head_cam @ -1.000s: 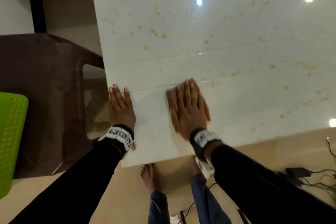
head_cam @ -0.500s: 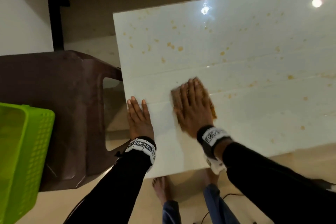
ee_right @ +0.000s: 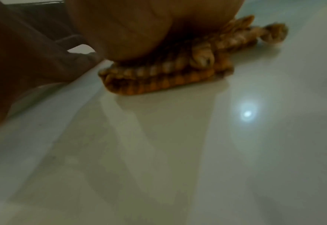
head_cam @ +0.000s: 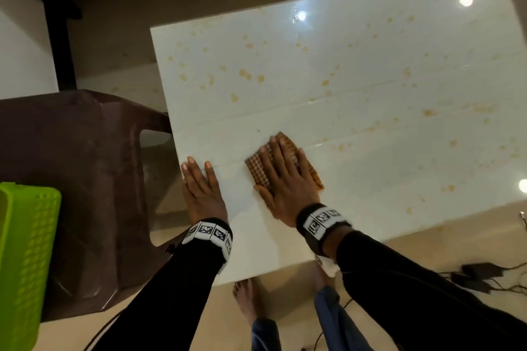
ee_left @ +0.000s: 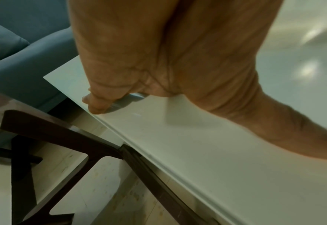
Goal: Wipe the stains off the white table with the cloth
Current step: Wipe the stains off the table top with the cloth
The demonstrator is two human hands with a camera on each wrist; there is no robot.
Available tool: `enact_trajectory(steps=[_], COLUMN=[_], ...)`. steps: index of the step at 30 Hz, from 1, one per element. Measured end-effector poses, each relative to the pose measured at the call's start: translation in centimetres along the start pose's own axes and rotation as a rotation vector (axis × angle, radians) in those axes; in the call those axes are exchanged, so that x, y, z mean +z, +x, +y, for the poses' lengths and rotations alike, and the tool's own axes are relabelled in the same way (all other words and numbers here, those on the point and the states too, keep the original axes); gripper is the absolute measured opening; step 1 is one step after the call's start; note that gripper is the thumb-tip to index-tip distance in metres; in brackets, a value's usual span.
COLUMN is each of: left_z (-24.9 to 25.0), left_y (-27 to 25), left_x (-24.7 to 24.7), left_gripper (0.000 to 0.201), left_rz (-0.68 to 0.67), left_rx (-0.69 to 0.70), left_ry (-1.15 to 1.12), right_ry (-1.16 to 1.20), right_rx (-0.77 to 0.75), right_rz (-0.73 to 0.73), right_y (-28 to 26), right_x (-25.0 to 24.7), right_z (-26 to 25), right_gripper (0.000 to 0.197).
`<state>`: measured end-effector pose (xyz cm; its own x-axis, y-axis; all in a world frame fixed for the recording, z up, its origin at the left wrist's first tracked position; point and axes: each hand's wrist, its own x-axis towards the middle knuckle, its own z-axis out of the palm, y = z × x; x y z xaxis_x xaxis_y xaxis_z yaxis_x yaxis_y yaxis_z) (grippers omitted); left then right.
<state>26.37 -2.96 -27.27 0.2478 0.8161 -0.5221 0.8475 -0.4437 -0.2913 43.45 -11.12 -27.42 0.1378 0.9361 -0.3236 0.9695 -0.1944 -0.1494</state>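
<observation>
A glossy white table [head_cam: 370,71] carries several orange-brown stains [head_cam: 245,74], mostly across its far half and right side. A folded orange checked cloth [head_cam: 312,172] lies on the near left part of the table. My right hand [head_cam: 281,177] lies flat on top of it, fingers straight, pressing it down; in the right wrist view the palm sits on the folded cloth [ee_right: 170,76]. My left hand [head_cam: 201,188] rests flat on the table's left edge, fingers straight and holding nothing, and its fingertips [ee_left: 95,105] touch the surface.
A dark brown plastic chair [head_cam: 77,179] stands against the table's left edge, with a lime green basket [head_cam: 25,251] on its near side. Cables and a black adapter [head_cam: 482,271] lie on the floor at the right. My bare feet [head_cam: 248,299] stand at the near edge.
My right hand has slid the cloth a little forward and back over the same near-left patch. The left hand has stayed planted on the table edge. The head camera has shifted left.
</observation>
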Motion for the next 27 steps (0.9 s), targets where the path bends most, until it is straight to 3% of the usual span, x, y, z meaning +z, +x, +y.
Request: enact_trajectory(steps=[2,6,8,11,13,15,17,20,22,25,27], left_z=[0.0,0.0,0.2,0.1,0.1,0.1,0.1,0.5,1.2,3.5,5.5], left_y=[0.1,0.2,0.0,0.2,-0.1,0.0,0.1,0.1,0.2,-0.3,-0.8], left_x=[-0.2,0.1,0.0,0.0,0.0,-0.1,-0.5,-1.1,-2.1,-4.1,-5.2], left_gripper=[0.066,0.067,0.068,0.069,0.07,0.072,0.075,0.082,0.089,0.103,0.145], left_rz=[-0.007,0.015,0.01,0.001,-0.001,-0.017,-0.055,-0.103,-0.148,-0.112,-0.093], left_rx=[0.007,-0.011,-0.02,0.001,-0.002,-0.002,-0.023,-0.062,-0.097,-0.04,0.111], left_ry=[-0.005,-0.023,-0.025,0.007,-0.003,0.02,0.008,0.048,0.052,-0.051,-0.062], right_ry=[-0.012,0.049,0.065,0.063,0.019,-0.003,0.02,0.07,0.089,0.056,0.03], right_rx=[-0.009,0.12,0.178,0.188,0.139,0.079,0.084,0.21,0.261,0.255,0.228], right_rz=[0.009,0.036,0.026,0.065,0.002,-0.008,0.038,0.077,0.073,0.127,0.084], right_y=[0.1,7.9,8.9,3.4,-2.3,-3.7,-0.4,6.4,6.9,1.0,-4.1], right_x=[-0.5,-3.5,-4.0,-2.1,-0.4,0.1,-1.0,-3.3,-3.5,-1.6,0.0], right_z=[1.8,4.7,5.6,5.7,5.9,7.3,8.8,9.9,10.0,9.5,8.9], right_gripper=[0.081,0.084,0.085,0.082,0.081,0.082,0.082,0.086,0.086,0.083,0.083])
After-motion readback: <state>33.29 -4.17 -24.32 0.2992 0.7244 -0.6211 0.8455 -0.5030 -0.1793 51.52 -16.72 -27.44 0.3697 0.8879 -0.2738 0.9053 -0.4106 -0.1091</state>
